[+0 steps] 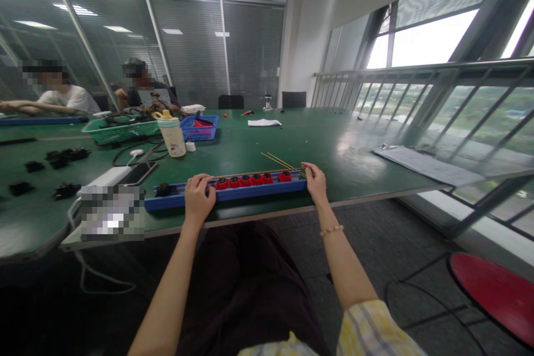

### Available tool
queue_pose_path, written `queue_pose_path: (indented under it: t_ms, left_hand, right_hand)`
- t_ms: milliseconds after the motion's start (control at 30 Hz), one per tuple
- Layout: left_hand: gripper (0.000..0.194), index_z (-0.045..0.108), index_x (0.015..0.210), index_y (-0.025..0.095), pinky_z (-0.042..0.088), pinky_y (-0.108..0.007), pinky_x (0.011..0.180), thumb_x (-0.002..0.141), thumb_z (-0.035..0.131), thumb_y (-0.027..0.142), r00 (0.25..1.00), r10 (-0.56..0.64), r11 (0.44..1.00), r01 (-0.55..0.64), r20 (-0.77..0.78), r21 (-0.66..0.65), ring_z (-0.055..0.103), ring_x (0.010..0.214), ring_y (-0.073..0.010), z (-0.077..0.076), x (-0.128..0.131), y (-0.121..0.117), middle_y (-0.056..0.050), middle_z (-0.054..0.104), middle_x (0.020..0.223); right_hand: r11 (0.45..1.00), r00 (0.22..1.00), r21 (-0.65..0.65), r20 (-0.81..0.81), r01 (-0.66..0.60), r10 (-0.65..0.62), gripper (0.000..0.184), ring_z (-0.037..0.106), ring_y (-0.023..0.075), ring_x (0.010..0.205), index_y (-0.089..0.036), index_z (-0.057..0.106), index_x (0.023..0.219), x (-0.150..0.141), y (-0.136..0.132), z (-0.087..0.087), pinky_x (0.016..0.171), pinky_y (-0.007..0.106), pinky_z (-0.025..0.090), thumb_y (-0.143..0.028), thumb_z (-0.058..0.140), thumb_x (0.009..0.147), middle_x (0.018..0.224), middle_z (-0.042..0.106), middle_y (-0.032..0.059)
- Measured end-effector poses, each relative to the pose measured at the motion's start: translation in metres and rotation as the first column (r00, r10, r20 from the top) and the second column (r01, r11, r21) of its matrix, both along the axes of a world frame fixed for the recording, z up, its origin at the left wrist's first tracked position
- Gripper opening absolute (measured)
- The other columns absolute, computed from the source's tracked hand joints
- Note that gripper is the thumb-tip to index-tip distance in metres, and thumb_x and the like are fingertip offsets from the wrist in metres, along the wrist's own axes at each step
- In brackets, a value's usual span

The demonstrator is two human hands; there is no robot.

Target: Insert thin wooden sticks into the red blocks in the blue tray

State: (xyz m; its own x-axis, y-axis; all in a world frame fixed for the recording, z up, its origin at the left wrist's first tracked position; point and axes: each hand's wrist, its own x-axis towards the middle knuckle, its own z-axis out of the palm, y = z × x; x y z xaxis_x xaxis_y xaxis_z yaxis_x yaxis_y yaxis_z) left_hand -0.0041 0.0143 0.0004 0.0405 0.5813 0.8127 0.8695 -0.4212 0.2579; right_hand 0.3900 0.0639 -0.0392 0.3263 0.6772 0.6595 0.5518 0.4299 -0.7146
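Note:
A long, narrow blue tray (250,194) lies along the table's near edge. Several red blocks with dark tops (246,180) stand in a row inside it, one set apart to the right. My left hand (199,200) is closed over the tray left of the red blocks, thumb toward the inside. At the tray's right end, my right hand (316,182) is closed with its fingertips at the rim. A thin yellow rod (254,172) runs along the far rim between my hands; whether the fingers pinch it is unclear. A black part (167,189) sits in the tray's left end.
More thin yellow rods (280,161) lie behind the tray. Leftward are a phone (137,173), a cup (171,134), a green basket (119,133), a blue basket (202,131) and black parts (67,157). A clipboard (425,162) lies right. Two people sit at far left.

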Motion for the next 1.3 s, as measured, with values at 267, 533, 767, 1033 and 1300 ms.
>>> queue_pose_path:
  t_ms: [267,533,767,1033,1300]
  left_hand:
    - [0.028,0.067,0.105,0.020,0.046,-0.044,0.099,0.085,0.048,0.022,0.999,-0.034,0.999,0.034,-0.010,-0.006,0.056,0.105,-0.0266,-0.001,-0.002,0.001,-0.010,0.064,0.110]
    - [0.028,0.067,0.107,0.021,0.045,-0.043,0.099,0.088,0.048,0.029,0.998,-0.051,0.998,0.050,-0.036,-0.047,0.057,0.106,-0.0262,0.000,-0.001,-0.001,-0.009,0.064,0.112]
    - [0.029,0.066,0.109,0.020,0.044,-0.042,0.097,0.092,0.045,0.031,0.999,-0.026,0.999,0.025,-0.045,-0.039,0.056,0.105,-0.0260,0.001,0.000,-0.001,-0.010,0.063,0.112]
    - [0.030,0.065,0.111,0.020,0.045,-0.041,0.096,0.093,0.044,0.030,0.998,0.012,0.999,-0.014,-0.063,-0.030,0.056,0.104,-0.0265,-0.002,0.000,0.001,-0.010,0.062,0.109]
    - [0.029,0.065,0.109,0.019,0.045,-0.041,0.095,0.093,0.043,0.028,0.997,0.016,1.000,-0.018,-0.073,-0.020,0.056,0.102,-0.0264,-0.002,-0.001,0.002,-0.010,0.063,0.107]
  right_hand:
    - [0.999,0.999,0.043,-0.053,-0.006,0.008,0.037,0.066,0.0228,0.100,-0.017,0.070,0.106,0.002,0.003,-0.003,0.095,0.039,0.047,-0.036,0.042,0.091,0.105,0.073,0.0111]
    - [1.000,0.997,-0.002,-0.075,-0.016,0.016,0.037,0.067,0.0234,0.095,-0.018,0.070,0.105,0.000,0.002,-0.002,0.088,0.038,0.050,-0.042,0.045,0.091,0.106,0.073,0.0116]
    - [1.000,0.991,-0.013,-0.136,-0.017,0.015,0.039,0.066,0.0230,0.088,-0.016,0.072,0.103,0.004,0.007,-0.008,0.085,0.038,0.049,-0.047,0.051,0.088,0.098,0.073,0.0113]
    - [0.999,0.930,-0.011,-0.365,-0.038,0.031,0.043,0.065,0.0223,0.086,-0.014,0.072,0.104,0.009,0.013,-0.014,0.074,0.034,0.050,-0.047,0.058,0.081,0.101,0.072,0.0122]
    - [1.000,0.849,0.027,-0.528,-0.016,0.028,0.046,0.054,0.0143,0.067,-0.014,0.071,0.105,0.011,0.015,-0.017,0.059,0.027,0.043,-0.047,0.063,0.074,0.092,0.070,0.0086]
